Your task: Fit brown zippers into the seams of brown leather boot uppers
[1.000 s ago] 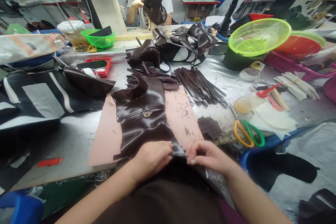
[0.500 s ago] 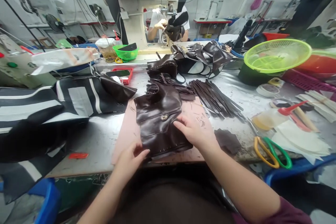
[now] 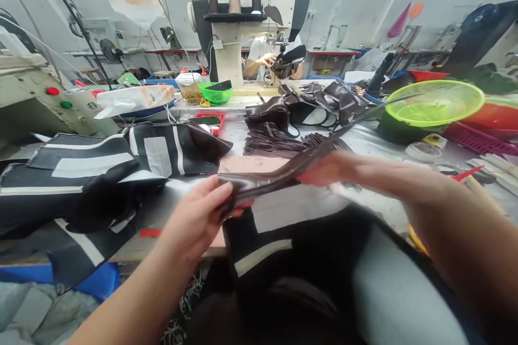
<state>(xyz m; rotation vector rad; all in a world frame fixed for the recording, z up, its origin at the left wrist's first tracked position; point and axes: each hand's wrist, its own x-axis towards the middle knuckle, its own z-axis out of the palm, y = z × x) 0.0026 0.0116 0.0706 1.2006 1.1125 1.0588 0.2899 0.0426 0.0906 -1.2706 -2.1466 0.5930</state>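
My left hand (image 3: pixel 198 215) is closed on the near left end of a dark brown leather bag panel (image 3: pixel 273 180), thumb on top. At its upper edge my right hand (image 3: pixel 329 170), smeared by motion, grips the same panel. The panel is raised off the table and hangs down toward my lap. Its black inner side (image 3: pixel 319 248) shows, with pale strips on it. Under and behind it lies a pink board (image 3: pixel 251 164). Just beyond is a bundle of thin dark leather strips (image 3: pixel 271 143).
On the left lie black panels with white strips (image 3: pixel 93 164). Several brown leather pieces (image 3: pixel 307 105) are heaped at the back, before a sewing machine (image 3: pixel 226 48) and a person (image 3: pixel 254 59). A yellow-green basket (image 3: pixel 435 102) stands at the right. A blue bin (image 3: pixel 99 280) sits below left.
The leather panel, which lay brown side up on the pink board, has been lifted and tipped over, its lining now showing. My right hand has moved up and right. The view has tilted upward.
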